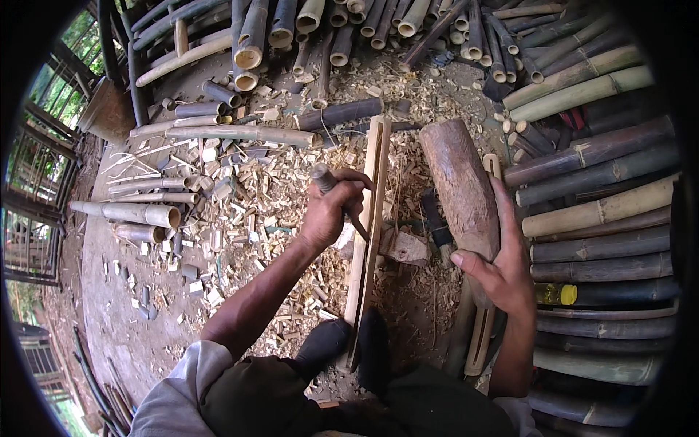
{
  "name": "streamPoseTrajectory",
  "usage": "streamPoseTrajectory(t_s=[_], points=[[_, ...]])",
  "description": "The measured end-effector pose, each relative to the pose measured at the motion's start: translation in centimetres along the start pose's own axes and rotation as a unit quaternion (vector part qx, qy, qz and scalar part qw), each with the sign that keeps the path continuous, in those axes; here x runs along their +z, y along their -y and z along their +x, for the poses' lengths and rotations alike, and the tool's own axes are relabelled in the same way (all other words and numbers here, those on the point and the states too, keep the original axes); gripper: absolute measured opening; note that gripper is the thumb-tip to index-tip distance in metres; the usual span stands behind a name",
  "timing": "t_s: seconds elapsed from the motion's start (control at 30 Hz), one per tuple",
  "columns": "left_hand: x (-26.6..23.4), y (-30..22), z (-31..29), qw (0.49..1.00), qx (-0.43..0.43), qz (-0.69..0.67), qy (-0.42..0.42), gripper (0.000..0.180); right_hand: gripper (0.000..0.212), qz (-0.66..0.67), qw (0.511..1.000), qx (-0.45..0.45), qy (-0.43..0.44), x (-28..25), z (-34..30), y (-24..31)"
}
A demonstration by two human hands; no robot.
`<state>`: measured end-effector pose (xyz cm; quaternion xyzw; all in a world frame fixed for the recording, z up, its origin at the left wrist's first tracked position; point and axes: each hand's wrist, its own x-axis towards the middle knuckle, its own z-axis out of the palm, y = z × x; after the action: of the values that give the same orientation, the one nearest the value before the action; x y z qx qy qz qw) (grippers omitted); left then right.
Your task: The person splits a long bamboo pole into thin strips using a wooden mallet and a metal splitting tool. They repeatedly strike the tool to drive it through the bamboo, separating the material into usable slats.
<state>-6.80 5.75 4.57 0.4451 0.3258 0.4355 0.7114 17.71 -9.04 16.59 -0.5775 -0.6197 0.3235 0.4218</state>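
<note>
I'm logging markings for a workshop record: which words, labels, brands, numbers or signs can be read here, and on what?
No readable text.
The mallet, chisel and slotted bar show no lettering I can make out.
Any marking on the yellow container is too small to read.

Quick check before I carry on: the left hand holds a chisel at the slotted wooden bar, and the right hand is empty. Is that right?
Not quite: the right hand isn't empty. The head view shows it gripping a thick wooden mallet. The left hand does hold a chisel at the slotted wooden bar.
</note>
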Motion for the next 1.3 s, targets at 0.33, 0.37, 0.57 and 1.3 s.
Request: streamPoseTrajectory(t_s=[0.33,0.37,0.57,1.3], points=[[0.9,0.5,-1.4,0.995,0.031,0.087,0.032,0.022,0.102,-0.045,0.997,-0.053,0.026,0.5,0.7,1.8],[1.2,0.4,-1.5,0.990,0.014,0.135,0.049,0.021,0.101,-0.028,0.997,-0.069,0.023,0.2,1.0,2.5],[0.5,5.3,-2.9,0.939,0.215,0.259,0.070,0.036,0.104,-0.212,0.958,-0.071,0.180,3.7,3.5,5.6],[0.2,5.5,-11.1,0.800,0.247,0.369,0.403,0.033,0.096,-0.018,0.983,0.163,-0.080,6.5,-6.9,-3.5]])
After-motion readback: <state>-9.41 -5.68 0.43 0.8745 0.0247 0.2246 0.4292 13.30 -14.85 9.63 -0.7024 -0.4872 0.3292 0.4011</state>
